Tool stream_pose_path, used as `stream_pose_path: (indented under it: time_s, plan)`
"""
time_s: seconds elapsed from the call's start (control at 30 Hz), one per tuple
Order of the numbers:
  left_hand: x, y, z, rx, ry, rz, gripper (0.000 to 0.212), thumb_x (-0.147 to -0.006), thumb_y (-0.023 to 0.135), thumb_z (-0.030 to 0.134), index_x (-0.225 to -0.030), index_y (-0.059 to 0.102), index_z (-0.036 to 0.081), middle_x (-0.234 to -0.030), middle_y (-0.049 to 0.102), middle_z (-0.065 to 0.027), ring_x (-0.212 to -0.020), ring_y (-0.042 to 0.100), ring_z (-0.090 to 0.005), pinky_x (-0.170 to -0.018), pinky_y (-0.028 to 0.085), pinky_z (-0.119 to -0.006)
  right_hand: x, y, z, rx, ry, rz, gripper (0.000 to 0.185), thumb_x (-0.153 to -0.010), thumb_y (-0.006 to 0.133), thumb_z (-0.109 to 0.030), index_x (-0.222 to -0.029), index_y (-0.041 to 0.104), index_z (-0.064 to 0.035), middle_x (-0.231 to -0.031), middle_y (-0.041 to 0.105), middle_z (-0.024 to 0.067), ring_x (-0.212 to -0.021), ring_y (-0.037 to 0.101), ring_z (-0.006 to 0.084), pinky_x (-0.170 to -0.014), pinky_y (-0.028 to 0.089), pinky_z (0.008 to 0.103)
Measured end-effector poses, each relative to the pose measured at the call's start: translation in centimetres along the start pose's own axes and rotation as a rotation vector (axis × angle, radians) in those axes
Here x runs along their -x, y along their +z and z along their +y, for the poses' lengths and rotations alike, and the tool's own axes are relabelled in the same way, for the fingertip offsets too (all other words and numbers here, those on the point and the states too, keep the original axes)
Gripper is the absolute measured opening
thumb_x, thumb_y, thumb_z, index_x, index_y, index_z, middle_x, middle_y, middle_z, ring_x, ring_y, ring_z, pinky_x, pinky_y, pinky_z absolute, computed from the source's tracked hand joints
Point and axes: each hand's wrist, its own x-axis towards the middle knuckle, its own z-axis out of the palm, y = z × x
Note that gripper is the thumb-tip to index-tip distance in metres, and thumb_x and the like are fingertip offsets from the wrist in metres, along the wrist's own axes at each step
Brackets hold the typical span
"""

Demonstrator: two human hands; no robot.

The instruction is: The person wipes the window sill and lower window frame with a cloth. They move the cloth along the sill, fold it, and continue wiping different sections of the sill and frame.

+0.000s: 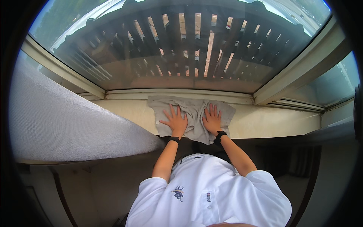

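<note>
A crumpled grey cloth is spread over the cream window sill, its lower corner hanging past the front edge. Flat on the cloth's left half lies my left hand, palm down with the fingers spread. My right hand presses on the right half in the same way, its fingers less far apart. Folds bunch up in the cloth between the two hands. Both palms rest on top of the fabric, and neither hand grasps it. The cloth's far edge touches the lower window frame.
Beyond the sill stands a large glass pane with a dark slatted railing outside. A pale textured curtain sweeps over the sill's left part. At right, a thick frame post meets the sill beside sliding tracks.
</note>
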Motion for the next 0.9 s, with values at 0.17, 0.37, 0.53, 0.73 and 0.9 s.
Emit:
stream_pose_path:
  time_s: [0.17,0.37,0.53,0.73,0.9]
  plan:
    - [2.2,-0.5,3.3,0.044,0.172,-0.199,0.071,-0.094,0.062,0.058,-0.157,0.048,0.029,-0.176,0.010,-0.0095,-0.157,-0.001,-0.0530,-0.102,0.003,-0.093,4.3,-2.1,3.0,0.034,-0.133,-0.062,0.064,-0.098,0.058,-0.042,-0.157,0.046,-0.0199,-0.171,0.028,0.0125,-0.158,0.021,0.0399,-0.120,0.006,0.0761]
    - [2.4,0.2,4.2,0.122,0.174,-0.087,0.076,-0.092,0.062,0.062,-0.157,0.048,0.025,-0.175,0.011,-0.0157,-0.156,-0.004,-0.0549,-0.103,0.001,-0.092,9.8,-8.1,11.2,0.228,0.449,0.102,0.070,-0.100,0.057,-0.054,-0.163,0.039,-0.0290,-0.174,0.020,0.0146,-0.158,0.017,0.0456,-0.112,0.002,0.0847]
    - [2.7,1.0,11.1,0.154,0.387,-0.184,0.066,-0.095,0.059,0.054,-0.148,0.058,0.015,-0.169,0.025,-0.0234,-0.157,0.003,-0.0548,-0.109,0.003,-0.087,8.7,-5.1,13.2,0.104,0.279,0.223,0.061,-0.101,0.058,-0.030,-0.156,0.044,-0.0098,-0.167,0.027,0.0277,-0.156,0.023,0.0480,-0.120,0.024,0.0693]
    - [3.8,4.7,17.3,0.086,0.730,-0.160,0.050,-0.096,0.053,0.022,-0.136,0.061,-0.007,-0.154,0.047,-0.0290,-0.155,0.025,-0.0461,-0.125,0.018,-0.063,6.4,-3.2,10.8,-0.036,-0.072,0.166,0.051,-0.090,0.055,-0.005,-0.136,0.051,0.0147,-0.155,0.042,0.0341,-0.150,0.036,0.0467,-0.119,0.037,0.0543]
    - [5.1,4.0,19.0,0.358,0.744,-0.066,0.039,-0.092,0.055,0.011,-0.121,0.067,-0.011,-0.139,0.057,-0.0325,-0.143,0.042,-0.0480,-0.120,0.032,-0.057,6.9,-5.8,12.5,-0.245,-0.157,0.112,0.054,-0.089,0.053,0.001,-0.141,0.050,0.0130,-0.156,0.041,0.0341,-0.146,0.040,0.0485,-0.119,0.040,0.0466]
